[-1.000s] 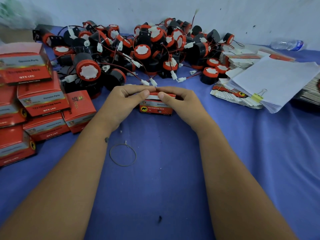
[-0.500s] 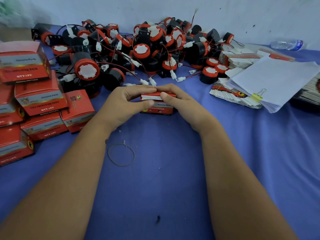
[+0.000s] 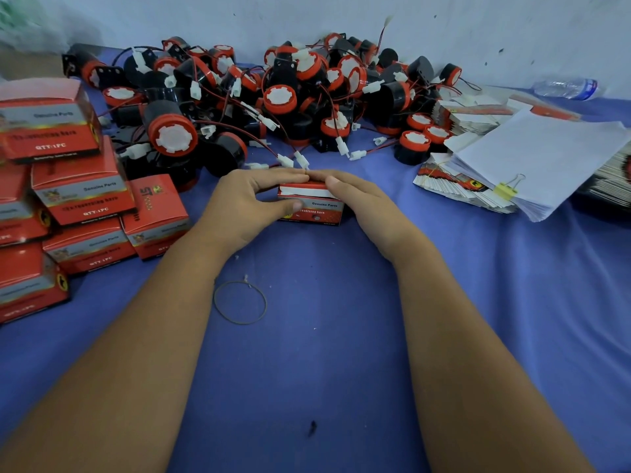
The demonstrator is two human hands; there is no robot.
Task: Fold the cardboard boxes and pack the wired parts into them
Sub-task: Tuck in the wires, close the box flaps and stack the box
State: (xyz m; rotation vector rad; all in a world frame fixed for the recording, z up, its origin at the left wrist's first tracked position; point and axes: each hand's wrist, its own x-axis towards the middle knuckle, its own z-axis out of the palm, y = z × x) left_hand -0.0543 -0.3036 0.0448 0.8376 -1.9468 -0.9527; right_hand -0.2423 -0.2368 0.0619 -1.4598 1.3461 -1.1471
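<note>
A small red cardboard box (image 3: 316, 206) stands on the blue cloth at the centre, its top flap partly down with a white edge showing. My left hand (image 3: 246, 203) grips the box's left side, fingers lying over the top and thumb on the front face. My right hand (image 3: 362, 199) holds the right side, fingers laid over the lid. Behind the box lies a big heap of black-and-red wired parts (image 3: 280, 97) with white connectors. What is inside the box is hidden.
Several closed red boxes (image 3: 82, 196) are stacked at the left. Flat box blanks (image 3: 454, 180) and clipped white paper sheets (image 3: 539, 158) lie at the right, a plastic bottle (image 3: 566, 87) behind them. A rubber band (image 3: 240, 302) lies on the blue cloth (image 3: 307, 353) near my left forearm.
The box has tipped a little and its lid has come further down under my fingers. My left thumb has shifted onto the front face. Both hands stay on the box.
</note>
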